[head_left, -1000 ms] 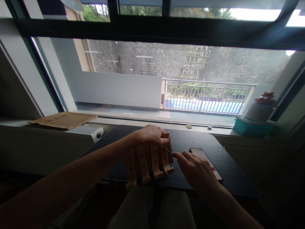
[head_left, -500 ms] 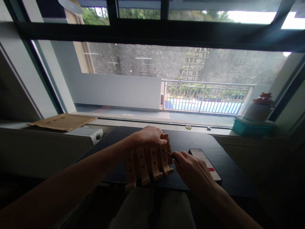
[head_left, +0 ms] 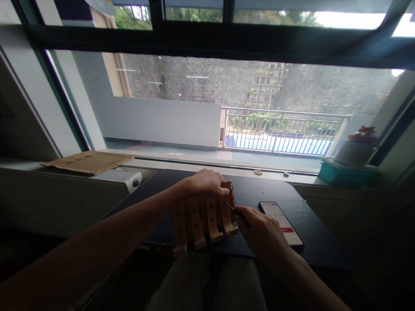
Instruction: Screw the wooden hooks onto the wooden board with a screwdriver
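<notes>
Right hand (head_left: 264, 229): fingers closed round a slim, dark-handled driver-like tool (head_left: 231, 207), thin shaft pointing left. Left hand (head_left: 209, 183): grasping the far, upper end of a wooden rack (head_left: 212, 216), palm down, steadying it by the look of things.

Rack sits tilted at the near edge of the table (head_left: 320, 246), in front of the knees. Progress: four strips stand in a row on it; tool tip at the upper part of the rightmost strip (head_left: 226, 218). Work there looks unfinished. Dark round spots on the strips, holes or screw heads, cannot tell; so what remains elsewhere is unclear.

Materials: pale brown wood, smooth, strips flat and slender, near ends turned up like hooks. Table dark, faint grain lines, rounded far-right corner.

Right of the right hand, a phone (head_left: 283, 224) lies flat, screen lit, red bar near its lower end. Far sill: a small yellowish ring (head_left: 258, 172). Far right: teal plastic box (head_left: 343, 173) under a rounded pale container (head_left: 353, 152), reddish top. Far left: creased brown paper envelope (head_left: 87, 162).
</notes>
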### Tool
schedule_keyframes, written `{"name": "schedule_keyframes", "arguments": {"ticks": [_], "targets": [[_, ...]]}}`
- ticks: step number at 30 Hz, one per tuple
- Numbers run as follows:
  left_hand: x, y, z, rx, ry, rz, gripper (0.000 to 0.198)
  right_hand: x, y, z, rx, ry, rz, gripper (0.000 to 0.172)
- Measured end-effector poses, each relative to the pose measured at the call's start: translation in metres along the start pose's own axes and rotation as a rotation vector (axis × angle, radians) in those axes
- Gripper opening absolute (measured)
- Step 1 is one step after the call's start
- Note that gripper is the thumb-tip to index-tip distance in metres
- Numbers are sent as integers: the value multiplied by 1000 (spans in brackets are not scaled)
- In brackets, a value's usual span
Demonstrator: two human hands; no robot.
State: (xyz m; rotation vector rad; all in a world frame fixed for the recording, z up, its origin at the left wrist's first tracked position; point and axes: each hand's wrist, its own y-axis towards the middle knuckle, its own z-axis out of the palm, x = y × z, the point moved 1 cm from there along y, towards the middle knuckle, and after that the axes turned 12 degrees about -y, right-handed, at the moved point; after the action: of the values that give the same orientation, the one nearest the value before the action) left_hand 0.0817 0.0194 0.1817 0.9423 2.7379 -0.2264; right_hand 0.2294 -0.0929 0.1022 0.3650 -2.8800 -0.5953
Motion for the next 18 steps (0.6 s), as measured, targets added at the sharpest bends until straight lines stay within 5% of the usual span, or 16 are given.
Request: {"name": "schedule_keyframes", "arguments": {"ticks": [4, 15, 18], "targets": [[2, 2, -2, 7, 36, 6, 39, -8, 3, 2, 31, 182, 184, 26], [1, 4, -7, 60, 70, -11, 36, -19, -21, 29, -130, 258, 245, 33], [-1, 4, -6, 46, 71, -16, 35, -21, -21, 35, -87, 354, 199, 36]]}}
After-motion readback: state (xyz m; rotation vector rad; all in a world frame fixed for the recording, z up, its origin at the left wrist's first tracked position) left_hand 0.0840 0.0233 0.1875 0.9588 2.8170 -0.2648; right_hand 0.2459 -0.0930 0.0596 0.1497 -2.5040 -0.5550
